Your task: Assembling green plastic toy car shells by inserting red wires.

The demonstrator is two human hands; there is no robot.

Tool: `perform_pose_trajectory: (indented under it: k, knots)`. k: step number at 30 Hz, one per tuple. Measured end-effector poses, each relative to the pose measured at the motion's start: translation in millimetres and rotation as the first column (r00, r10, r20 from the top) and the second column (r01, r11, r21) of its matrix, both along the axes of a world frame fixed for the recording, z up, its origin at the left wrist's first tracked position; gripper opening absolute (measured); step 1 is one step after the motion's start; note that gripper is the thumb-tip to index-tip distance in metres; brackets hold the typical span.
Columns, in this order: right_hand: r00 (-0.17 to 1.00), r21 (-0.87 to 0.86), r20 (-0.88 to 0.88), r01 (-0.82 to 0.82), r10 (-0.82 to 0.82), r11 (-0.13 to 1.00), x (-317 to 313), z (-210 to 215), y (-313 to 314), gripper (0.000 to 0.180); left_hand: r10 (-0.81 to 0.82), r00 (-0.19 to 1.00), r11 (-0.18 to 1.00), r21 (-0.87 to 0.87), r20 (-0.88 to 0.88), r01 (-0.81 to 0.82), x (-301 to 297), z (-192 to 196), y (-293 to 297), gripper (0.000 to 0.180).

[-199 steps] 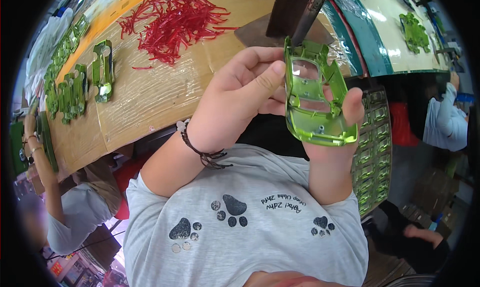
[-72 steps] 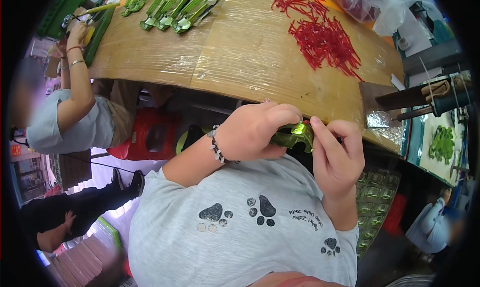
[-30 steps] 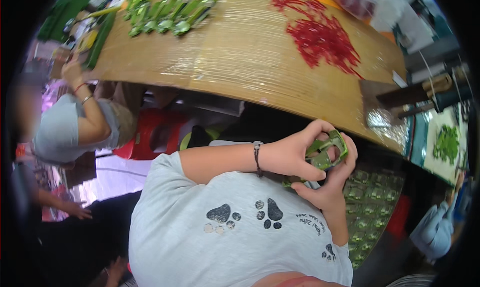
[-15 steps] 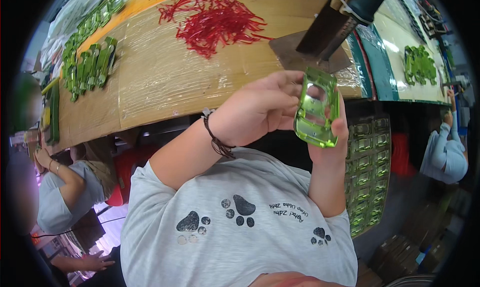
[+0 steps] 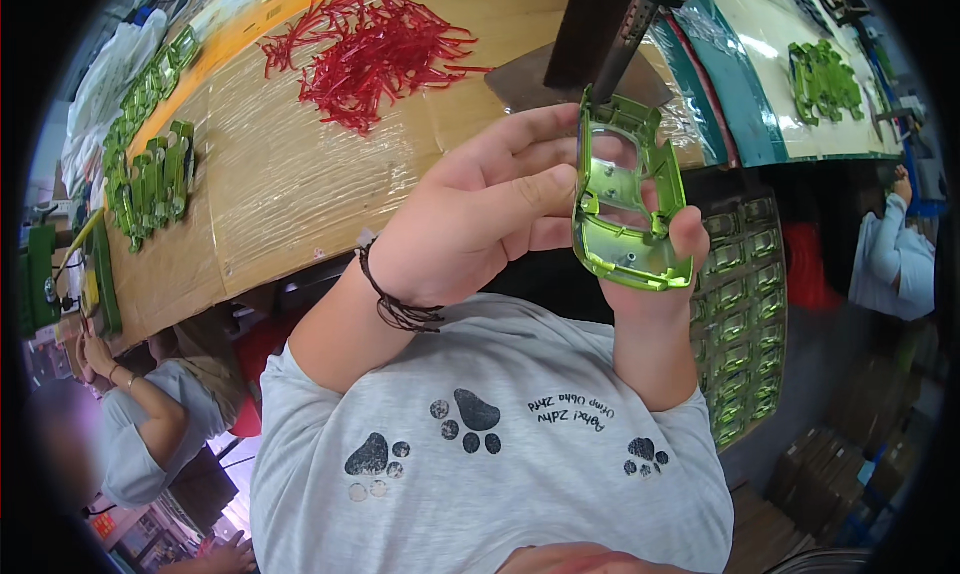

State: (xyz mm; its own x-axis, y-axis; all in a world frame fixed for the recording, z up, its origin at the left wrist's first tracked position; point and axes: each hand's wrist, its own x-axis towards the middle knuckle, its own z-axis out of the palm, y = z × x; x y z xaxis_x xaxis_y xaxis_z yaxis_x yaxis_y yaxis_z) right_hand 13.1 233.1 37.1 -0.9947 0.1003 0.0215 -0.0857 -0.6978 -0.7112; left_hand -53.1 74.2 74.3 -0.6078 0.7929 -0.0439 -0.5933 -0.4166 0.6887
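Both hands hold a shiny green plastic toy car body shell [image 5: 628,252] above my lap at the table's near edge. Its hollow inside, with small posts and window openings, faces up toward me. My left hand [image 5: 485,199], with a dark braided bracelet at the wrist, presses thumb and fingers against the shell's left edge. From underneath and the right side, my right hand [image 5: 688,239] supports the shell, its thumb on the right rim. Most of the right fingers are hidden behind the shell.
Red plastic strips [image 5: 380,64] lie heaped on the cardboard-covered table [image 5: 270,184]. A dark tool with a metal nozzle [image 5: 628,46] stands over a metal plate [image 5: 520,82]. Green parts [image 5: 150,189] sit at left, more green pieces [image 5: 825,84] at right. A tray [image 5: 745,319] holds several green shells. Co-workers sit on both sides.
The car shell has turned in my hands, showing more of its inside and rim. My left thumb has come onto its left edge. The whole view has shifted slightly.
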Motion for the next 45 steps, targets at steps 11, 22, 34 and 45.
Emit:
perform_pose_trajectory:
  k: [11, 22, 34, 45]
  knots:
    - [0.987, -0.247, -0.101, -0.148, 0.127, 0.957, -4.8, 1.0, -1.9, 0.057, 0.049, 0.995, 0.998, -0.030, 0.088, -0.047, -1.1, 5.9, -5.6, 0.058]
    - [0.970, -0.355, -0.119, -0.242, 0.213, 0.903, -20.2, -8.8, -11.0, 0.072, 0.207, 0.978, 0.974, -0.098, 0.029, -0.204, -1.5, -8.0, -9.6, 0.065]
    - [0.979, -0.275, -0.004, -0.197, 0.203, 0.941, -12.4, 3.1, -14.2, 0.073, 0.184, 0.983, 0.982, -0.045, 0.019, -0.183, -1.0, -11.5, -13.1, 0.064]
    - [0.992, 0.074, 0.014, 0.125, -0.127, 0.989, 27.5, -25.2, 22.6, 0.092, 0.065, 0.961, 0.964, -0.234, -0.270, -0.131, -1.1, -17.5, -59.7, 0.041]
